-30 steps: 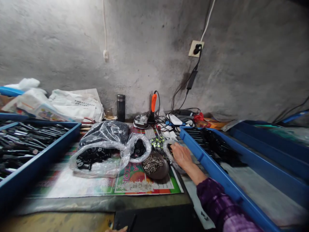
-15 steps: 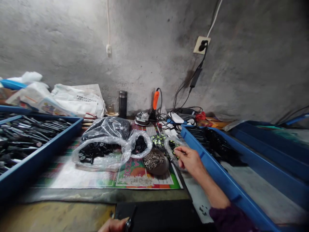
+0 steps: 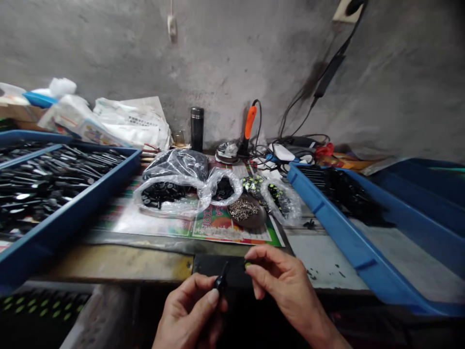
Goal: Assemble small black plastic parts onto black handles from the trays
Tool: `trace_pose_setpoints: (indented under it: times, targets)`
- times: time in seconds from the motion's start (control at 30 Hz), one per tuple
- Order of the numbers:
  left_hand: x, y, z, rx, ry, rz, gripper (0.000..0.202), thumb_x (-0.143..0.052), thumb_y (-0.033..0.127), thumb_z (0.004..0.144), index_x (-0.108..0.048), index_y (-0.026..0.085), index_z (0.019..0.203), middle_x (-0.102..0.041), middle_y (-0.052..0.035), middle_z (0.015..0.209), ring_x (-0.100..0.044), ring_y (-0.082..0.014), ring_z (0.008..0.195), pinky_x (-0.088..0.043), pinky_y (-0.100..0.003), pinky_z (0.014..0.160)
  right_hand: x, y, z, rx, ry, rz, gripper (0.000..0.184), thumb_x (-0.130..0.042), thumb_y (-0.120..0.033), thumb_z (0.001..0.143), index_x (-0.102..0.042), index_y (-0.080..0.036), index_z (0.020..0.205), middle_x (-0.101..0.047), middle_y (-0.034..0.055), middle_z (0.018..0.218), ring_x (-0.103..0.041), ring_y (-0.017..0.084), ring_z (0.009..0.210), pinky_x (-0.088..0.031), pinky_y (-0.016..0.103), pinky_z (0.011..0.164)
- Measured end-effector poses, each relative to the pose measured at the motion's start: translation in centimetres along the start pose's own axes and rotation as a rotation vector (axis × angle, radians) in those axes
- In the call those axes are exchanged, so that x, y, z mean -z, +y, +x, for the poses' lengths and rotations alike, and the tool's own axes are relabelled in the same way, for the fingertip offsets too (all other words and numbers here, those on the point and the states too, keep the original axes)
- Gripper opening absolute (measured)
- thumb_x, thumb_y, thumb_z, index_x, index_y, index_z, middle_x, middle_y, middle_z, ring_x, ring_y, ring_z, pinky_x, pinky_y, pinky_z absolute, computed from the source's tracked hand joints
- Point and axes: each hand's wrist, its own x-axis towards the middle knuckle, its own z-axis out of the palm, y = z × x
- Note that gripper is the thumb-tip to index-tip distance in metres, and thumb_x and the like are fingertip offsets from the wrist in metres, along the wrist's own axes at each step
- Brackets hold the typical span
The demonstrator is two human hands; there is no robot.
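Observation:
Low in the view, near the table's front edge, both my hands are held close together. My left hand (image 3: 192,310) is closed around a small black part (image 3: 221,282) that sticks up between thumb and fingers. My right hand (image 3: 279,281) pinches a tiny yellow-green piece (image 3: 248,265) at its fingertips, a few centimetres right of the black part. Behind them on the table lie clear plastic bags of black parts (image 3: 170,191), a bag of yellow-green pieces (image 3: 281,198) and a dark dish of small metal bits (image 3: 247,211).
A blue tray of black parts (image 3: 47,184) stands on the left, another blue tray (image 3: 348,218) on the right. At the back are a dark flask (image 3: 196,128), an orange-handled tool (image 3: 250,123), tangled cables and paper bags against the grey wall.
My right hand has drawn back from the bag of yellow-green pieces to the front edge beside my left hand, which has risen into view. The camera has tilted down.

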Motion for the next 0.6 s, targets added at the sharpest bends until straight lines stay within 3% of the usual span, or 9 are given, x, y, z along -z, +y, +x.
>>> trace_pose_setpoints:
  times: [0.23,0.6]
  targets:
    - [0.3,0.2,-0.6,0.01,-0.002,-0.048,0.043,-0.092,0.043,0.057,-0.067,0.016,0.078,-0.07,0.0001,0.06,-0.046,-0.0023,0.031,-0.028,-0.01,0.03,-3.8,-0.1,-2.1,-0.01,-0.147,0.087,0.009,-0.064,-0.025,0.087,-0.064,-0.016,0.085,-0.059,-0.0025,0.066,-0.05,0.007,0.05,-0.041,0.015,0.048]
    - [1.1,-0.1,-0.9,-0.034,-0.061,0.006,0.038,-0.088,0.044,0.065,-0.068,0.016,0.082,-0.068,0.0001,0.062,-0.046,-0.0029,0.034,-0.028,-0.011,0.032,-4.8,-0.4,-2.4,0.015,-0.123,0.128,0.009,-0.067,-0.025,0.085,-0.062,-0.017,0.084,-0.06,-0.0021,0.068,-0.05,0.008,0.054,-0.043,0.014,0.047]
